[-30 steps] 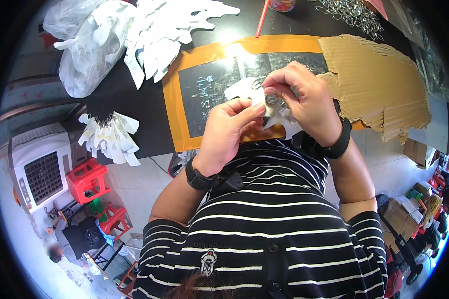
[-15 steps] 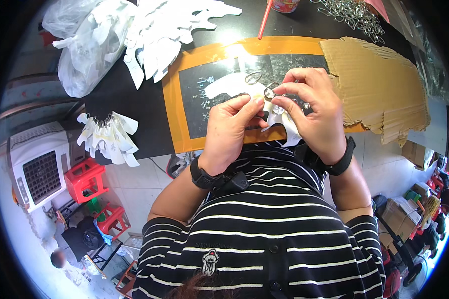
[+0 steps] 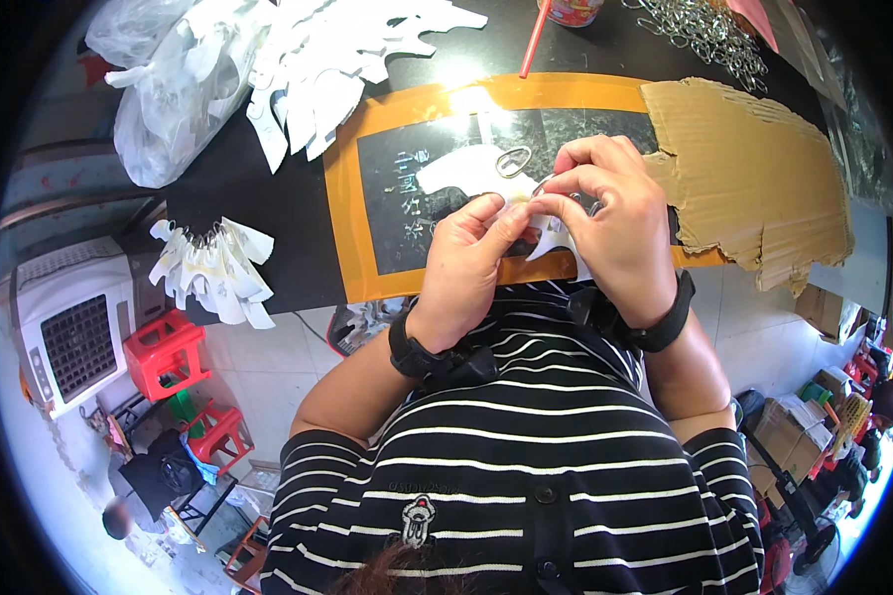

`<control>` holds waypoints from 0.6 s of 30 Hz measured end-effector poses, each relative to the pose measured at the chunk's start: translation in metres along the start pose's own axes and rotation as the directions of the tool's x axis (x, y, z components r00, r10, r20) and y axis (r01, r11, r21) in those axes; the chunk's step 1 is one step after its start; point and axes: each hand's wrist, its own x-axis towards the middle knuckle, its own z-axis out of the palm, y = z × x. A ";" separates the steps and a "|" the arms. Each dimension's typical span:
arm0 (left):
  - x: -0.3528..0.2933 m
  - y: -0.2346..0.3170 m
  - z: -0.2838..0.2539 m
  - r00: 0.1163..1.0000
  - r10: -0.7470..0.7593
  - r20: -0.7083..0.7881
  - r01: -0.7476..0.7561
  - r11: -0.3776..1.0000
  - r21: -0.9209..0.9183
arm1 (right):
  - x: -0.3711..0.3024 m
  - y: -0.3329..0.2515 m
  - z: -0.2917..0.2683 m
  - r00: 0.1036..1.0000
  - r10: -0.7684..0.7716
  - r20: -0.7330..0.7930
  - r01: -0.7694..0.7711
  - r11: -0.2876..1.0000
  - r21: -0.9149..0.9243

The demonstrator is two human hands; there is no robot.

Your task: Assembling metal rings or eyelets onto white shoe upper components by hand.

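1. Nearest: our black shirt (image 3: 526, 426) with white stripes, dark bands on both wrists
2. Our left hand (image 3: 463, 268): thumb pressed against fingers, pinching the lower end of a white piece (image 3: 456, 173)
3. Our right hand (image 3: 615, 223): thumb and fingertips pressed together right beside the left thumb; the small bit between them is mostly hidden, we can't tell what it is
4. White piece sits over the dark mat (image 3: 392, 236), its far end pointing left; a metal ring (image 3: 513, 163) shows at its upper edge, more white material hangs below our fingers
5. Mat has an orange tape border (image 3: 343, 223), on the black counter (image 3: 288, 213)
6. Left of mat: fanned white bunch (image 3: 218, 270) with rings along its top. Right: torn cardboard (image 3: 749, 178) overlapping the border
7. Far side, left to right: clear plastic bag (image 3: 169, 129), white pile (image 3: 347, 59), tub (image 3: 572, 10) with a red stick (image 3: 536, 40) beside it, ring heap (image 3: 709, 45)
8. Beyond, on the floor at left: red stools (image 3: 166, 354), white air cooler (image 3: 79, 337), another person (image 3: 134, 506)
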 end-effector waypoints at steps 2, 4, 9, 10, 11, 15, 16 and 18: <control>-0.004 0.004 0.001 1.000 -0.021 -0.022 0.022 0.999 0.031 | 0.002 0.003 0.002 0.999 0.044 0.022 -0.045 0.998 0.040; -0.009 0.008 -0.001 0.997 -0.066 0.043 0.059 0.988 0.145 | 0.006 0.009 0.005 0.997 0.039 0.063 -0.043 0.997 0.061; -0.025 0.050 -0.001 0.905 -0.423 0.050 0.272 0.664 0.697 | 0.011 0.026 0.015 0.966 -0.083 0.246 0.060 0.993 0.097; -0.026 0.051 -0.003 0.905 -0.423 0.049 0.274 0.667 0.693 | 0.012 0.027 0.017 0.964 -0.083 0.251 0.060 0.994 0.096; -0.026 0.052 -0.005 0.980 -0.087 0.181 -0.115 0.498 0.860 | 0.013 0.028 0.019 0.950 -0.118 0.289 0.090 0.990 0.109; -0.011 0.042 -0.017 0.810 0.335 0.482 -0.489 -0.068 0.870 | 0.011 0.020 0.024 0.931 -0.209 0.299 0.199 0.978 0.063; -0.007 0.038 -0.022 0.810 0.343 0.476 -0.467 -0.113 0.877 | 0.009 0.017 0.024 0.936 -0.226 0.272 0.233 0.972 0.005; -0.006 0.033 -0.030 0.803 0.330 0.497 -0.490 -0.109 0.865 | 0.003 0.010 0.025 0.938 -0.214 0.273 0.228 0.973 -0.021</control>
